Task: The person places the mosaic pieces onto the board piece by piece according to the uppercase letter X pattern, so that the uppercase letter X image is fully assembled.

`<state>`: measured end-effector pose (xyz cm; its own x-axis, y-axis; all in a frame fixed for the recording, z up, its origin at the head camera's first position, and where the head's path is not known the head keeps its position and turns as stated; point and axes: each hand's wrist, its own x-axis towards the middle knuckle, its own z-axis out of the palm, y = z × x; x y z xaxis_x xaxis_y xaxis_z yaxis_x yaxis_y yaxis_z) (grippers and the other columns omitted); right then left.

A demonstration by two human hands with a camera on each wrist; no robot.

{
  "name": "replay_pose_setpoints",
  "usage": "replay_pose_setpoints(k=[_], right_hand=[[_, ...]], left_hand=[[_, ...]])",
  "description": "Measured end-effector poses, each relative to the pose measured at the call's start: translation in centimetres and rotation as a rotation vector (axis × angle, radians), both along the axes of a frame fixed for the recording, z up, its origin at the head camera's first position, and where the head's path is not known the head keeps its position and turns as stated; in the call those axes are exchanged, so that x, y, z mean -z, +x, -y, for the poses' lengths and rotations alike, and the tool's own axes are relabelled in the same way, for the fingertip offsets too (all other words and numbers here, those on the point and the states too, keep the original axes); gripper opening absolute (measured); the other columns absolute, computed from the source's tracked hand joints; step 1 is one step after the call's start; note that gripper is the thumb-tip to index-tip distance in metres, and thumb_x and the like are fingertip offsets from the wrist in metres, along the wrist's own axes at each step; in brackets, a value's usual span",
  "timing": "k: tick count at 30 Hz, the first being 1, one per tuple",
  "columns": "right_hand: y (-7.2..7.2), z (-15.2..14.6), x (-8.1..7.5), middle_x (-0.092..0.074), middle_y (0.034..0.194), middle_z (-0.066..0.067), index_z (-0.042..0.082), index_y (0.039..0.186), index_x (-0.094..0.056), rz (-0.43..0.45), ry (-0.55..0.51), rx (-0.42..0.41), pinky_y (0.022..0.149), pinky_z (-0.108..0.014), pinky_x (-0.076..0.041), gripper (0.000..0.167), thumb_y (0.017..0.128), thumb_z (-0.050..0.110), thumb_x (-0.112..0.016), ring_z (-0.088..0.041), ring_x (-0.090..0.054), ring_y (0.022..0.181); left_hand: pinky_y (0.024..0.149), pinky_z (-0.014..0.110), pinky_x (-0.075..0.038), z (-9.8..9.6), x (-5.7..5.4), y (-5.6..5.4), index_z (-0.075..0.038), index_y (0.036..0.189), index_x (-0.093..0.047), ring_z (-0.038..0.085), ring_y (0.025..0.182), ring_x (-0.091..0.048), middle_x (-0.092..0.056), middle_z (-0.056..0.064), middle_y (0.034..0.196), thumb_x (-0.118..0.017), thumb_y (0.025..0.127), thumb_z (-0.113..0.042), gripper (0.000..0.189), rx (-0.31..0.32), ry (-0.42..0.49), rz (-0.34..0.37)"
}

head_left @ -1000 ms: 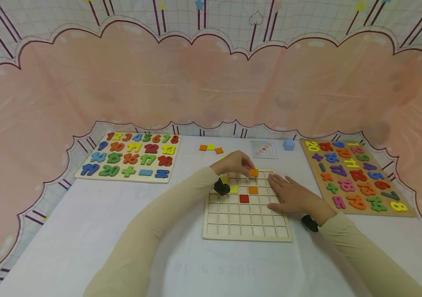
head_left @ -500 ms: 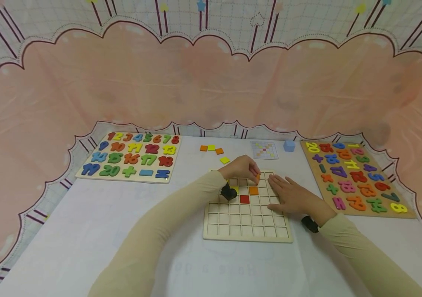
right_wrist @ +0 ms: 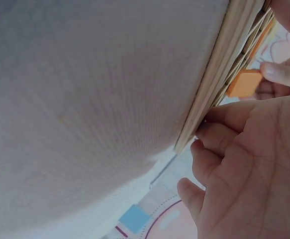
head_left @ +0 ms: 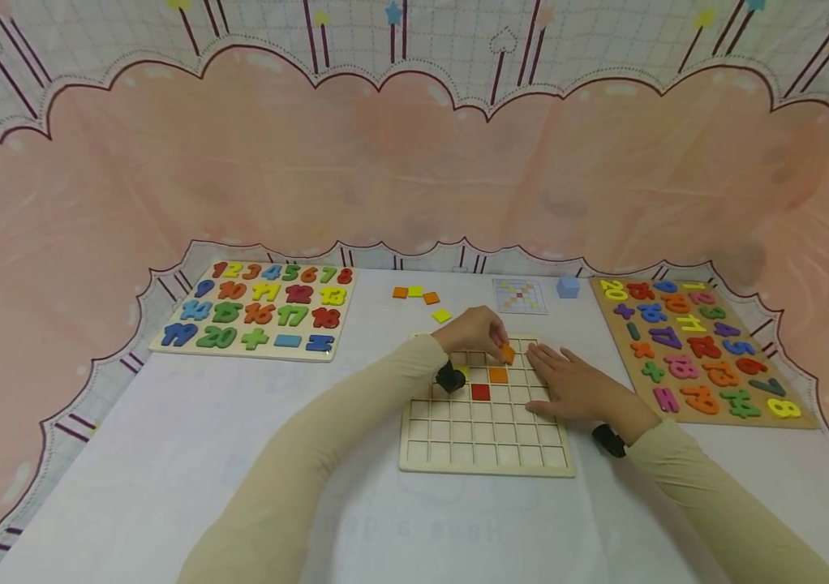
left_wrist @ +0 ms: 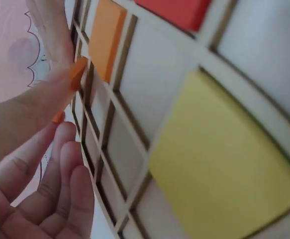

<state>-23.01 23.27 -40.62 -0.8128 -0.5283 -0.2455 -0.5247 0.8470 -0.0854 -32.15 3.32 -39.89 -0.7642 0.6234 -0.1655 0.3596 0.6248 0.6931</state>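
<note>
My left hand (head_left: 474, 331) pinches an orange square tile (head_left: 508, 354) between thumb and fingers, low over the far right part of the wooden grid board (head_left: 487, 469). In the right wrist view the pinched tile (right_wrist: 245, 83) stands tilted, its edge at the board's grid. Seated in the board are another orange tile (head_left: 498, 375), a red tile (head_left: 481, 392) and a yellow tile (left_wrist: 224, 159), which my left wrist partly covers in the head view. My right hand (head_left: 578, 385) rests with spread fingers along the board's right edge.
Several loose orange and yellow tiles (head_left: 442, 315) lie behind the board. A pattern card (head_left: 520, 296) and a blue cube (head_left: 568, 286) are at the back. Number puzzle boards stand left (head_left: 254, 355) and right (head_left: 622, 341).
My left hand has moved slightly right and nearer with the orange tile, which has changed its tilt and come down toward the grid. My right hand has stayed put.
</note>
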Motion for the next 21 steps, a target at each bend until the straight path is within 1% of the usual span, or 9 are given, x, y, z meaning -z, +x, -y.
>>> replay_pose_setpoints(k=[5,9,11,15,21], right_hand=[[0.01,-0.04,-0.07,-0.022,0.153,-0.022,-0.005,0.146,-0.023,0.0,-0.009,-0.001,0.115,-0.055,-0.014,0.088,0.089,0.055,-0.052,-0.037,-0.02,0.143],[-0.02,-0.06,-0.12,-0.021,0.154,-0.022,-0.004,0.146,-0.022,0.004,-0.004,-0.003,0.115,-0.055,-0.014,0.087,0.089,0.055,-0.052,-0.037,-0.019,0.143],[-0.04,-0.07,-0.08,-0.021,0.154,-0.021,-0.004,0.146,-0.022,0.006,-0.004,-0.003,0.115,-0.055,-0.014,0.088,0.089,0.056,-0.051,-0.037,-0.019,0.143],[-0.13,-0.08,0.07,-0.022,0.154,-0.022,-0.004,0.146,-0.023,0.006,-0.004,-0.005,0.115,-0.055,-0.014,0.089,0.089,0.058,-0.05,-0.037,-0.02,0.143],[-0.05,-0.08,-0.04,-0.021,0.154,-0.021,-0.004,0.147,-0.022,0.013,-0.009,0.002,0.115,-0.055,-0.013,0.089,0.089,0.058,-0.05,-0.036,-0.019,0.143]], left_hand=[[0.062,0.014,-0.043,-0.16,0.29,-0.12,-0.005,0.087,-0.072,0.006,0.067,-0.053,-0.067,0.003,0.078,-0.082,0.07,-0.014,0.021,0.007,-0.071,-0.05],[0.06,0.012,-0.04,-0.55,0.38,-0.09,-0.005,0.087,-0.072,0.005,0.065,-0.051,-0.064,0.001,0.075,-0.083,0.07,-0.016,0.023,0.011,-0.1,-0.058],[0.06,0.012,-0.04,-0.67,0.41,-0.14,-0.005,0.088,-0.072,0.005,0.066,-0.051,-0.065,0.001,0.077,-0.083,0.07,-0.016,0.024,0.014,-0.104,-0.049],[0.064,0.014,-0.043,-0.58,0.63,-0.43,-0.007,0.089,-0.072,0.007,0.07,-0.055,-0.069,0.003,0.083,-0.083,0.069,-0.017,0.025,0.027,-0.084,-0.032],[0.067,0.016,-0.046,-0.06,0.9,-0.78,-0.01,0.085,-0.074,0.007,0.07,-0.058,-0.071,0.001,0.08,-0.08,0.073,-0.017,0.015,0.016,-0.057,-0.034]])
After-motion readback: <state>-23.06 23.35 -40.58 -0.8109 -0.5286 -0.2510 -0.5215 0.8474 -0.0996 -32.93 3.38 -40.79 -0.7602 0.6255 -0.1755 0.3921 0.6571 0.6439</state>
